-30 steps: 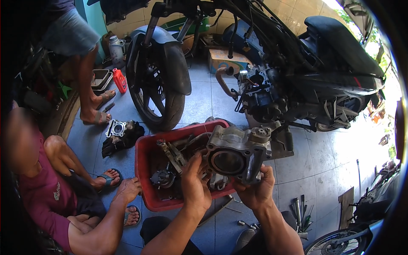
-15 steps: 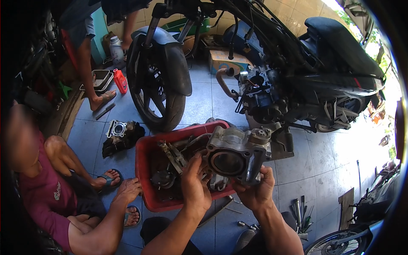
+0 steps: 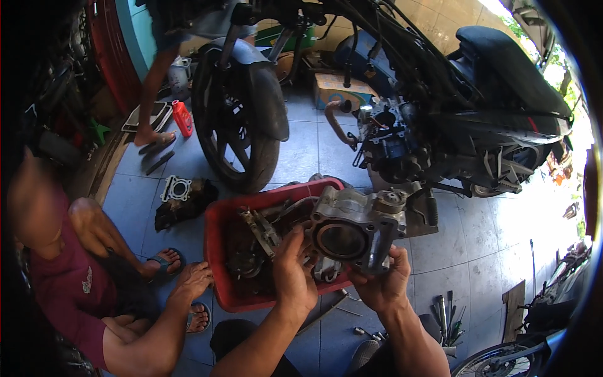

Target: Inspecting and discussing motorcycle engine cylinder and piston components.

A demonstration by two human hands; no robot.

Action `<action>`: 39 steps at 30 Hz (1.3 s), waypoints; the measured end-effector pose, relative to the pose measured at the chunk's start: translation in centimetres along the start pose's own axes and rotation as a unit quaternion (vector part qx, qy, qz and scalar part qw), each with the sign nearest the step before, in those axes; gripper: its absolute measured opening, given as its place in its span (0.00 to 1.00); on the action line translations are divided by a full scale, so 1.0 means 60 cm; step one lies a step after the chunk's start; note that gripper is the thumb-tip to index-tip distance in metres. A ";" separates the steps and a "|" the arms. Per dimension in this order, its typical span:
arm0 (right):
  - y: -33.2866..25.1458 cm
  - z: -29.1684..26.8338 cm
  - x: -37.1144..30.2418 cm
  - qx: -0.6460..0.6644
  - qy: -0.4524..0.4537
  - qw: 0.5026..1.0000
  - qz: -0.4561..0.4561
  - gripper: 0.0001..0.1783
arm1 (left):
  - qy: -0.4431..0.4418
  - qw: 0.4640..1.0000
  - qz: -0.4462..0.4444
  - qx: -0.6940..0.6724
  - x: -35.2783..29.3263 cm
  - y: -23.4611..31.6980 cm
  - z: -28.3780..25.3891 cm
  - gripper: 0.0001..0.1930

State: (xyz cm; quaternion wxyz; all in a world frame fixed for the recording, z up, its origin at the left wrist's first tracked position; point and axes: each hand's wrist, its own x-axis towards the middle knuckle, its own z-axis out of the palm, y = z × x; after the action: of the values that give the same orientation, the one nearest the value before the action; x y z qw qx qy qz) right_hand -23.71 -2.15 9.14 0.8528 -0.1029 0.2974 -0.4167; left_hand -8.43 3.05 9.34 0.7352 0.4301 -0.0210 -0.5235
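Note:
A grey metal engine cylinder block (image 3: 353,206) is held up over the right part of a red plastic tub (image 3: 217,270), its round bore turned toward me. My left hand (image 3: 294,270) grips its left side, thumb up along the edge. My right hand (image 3: 388,283) is closed round its lower right corner; some fingers are hidden beneath the block. Inside the tub lie greasy metal engine parts (image 3: 259,231). A seated person's hand (image 3: 193,279) rests by the tub's left rim.
Beyond the tub stands a partly stripped motorcycle (image 3: 502,94) with its engine (image 3: 389,141) opened up. A gasket-shaped metal piece (image 3: 176,188) sits on the floor at left. Hand tools (image 3: 446,317) lie at lower right. Another person's leg (image 3: 156,94) shows behind a red bottle (image 3: 182,119).
The standing person at the back has shifted to the right, with the leg moving too. My view has moved slightly; both my hands keep their hold on the cylinder block.

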 end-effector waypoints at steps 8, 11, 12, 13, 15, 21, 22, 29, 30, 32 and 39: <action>-0.008 0.000 -0.006 0.006 0.009 1.000 -0.012 0.19 | 0.006 1.000 -0.004 -0.019 0.003 -0.010 0.008 0.16; -0.003 -0.002 -0.005 0.000 0.009 1.000 -0.012 0.19 | -0.001 1.000 -0.007 -0.007 0.001 -0.007 0.004 0.18; -0.003 -0.005 -0.005 -0.001 0.008 1.000 -0.010 0.19 | 0.003 1.000 -0.009 -0.006 0.000 -0.005 0.006 0.18; -0.003 -0.008 -0.004 -0.004 -0.001 1.000 -0.012 0.19 | 0.006 1.000 -0.011 -0.006 -0.001 -0.004 0.007 0.18; -0.003 -0.008 -0.004 -0.007 -0.010 1.000 -0.013 0.19 | 0.009 1.000 -0.007 -0.012 -0.001 -0.004 0.008 0.16; 0.001 -0.003 -0.003 -0.005 0.000 1.000 -0.019 0.19 | 0.012 1.000 -0.003 -0.017 0.001 -0.008 0.004 0.16; 0.000 0.004 -0.006 -0.010 0.009 1.000 -0.029 0.19 | 0.005 1.000 -0.006 -0.016 0.002 -0.010 0.002 0.18; -0.002 -0.007 -0.003 0.003 -0.013 1.000 -0.025 0.17 | -0.024 0.999 0.006 -0.033 -0.005 -0.001 0.013 0.16; -0.001 -0.007 -0.003 0.008 -0.016 1.000 -0.025 0.17 | -0.023 0.999 0.006 -0.033 -0.005 -0.001 0.013 0.16; -0.001 -0.005 -0.003 0.003 -0.012 1.000 -0.025 0.17 | -0.021 0.999 0.000 -0.029 -0.005 0.001 0.012 0.15; 0.003 0.015 -0.009 -0.015 0.036 0.999 -0.025 0.17 | -0.020 1.000 -0.002 -0.024 0.001 -0.004 0.004 0.15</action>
State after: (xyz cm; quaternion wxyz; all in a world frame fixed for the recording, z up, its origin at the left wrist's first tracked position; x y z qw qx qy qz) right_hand -23.33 -1.69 10.04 0.8295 -0.1085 0.3315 -0.4363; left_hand -8.73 2.84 9.30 0.7438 0.4020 -0.0225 -0.5335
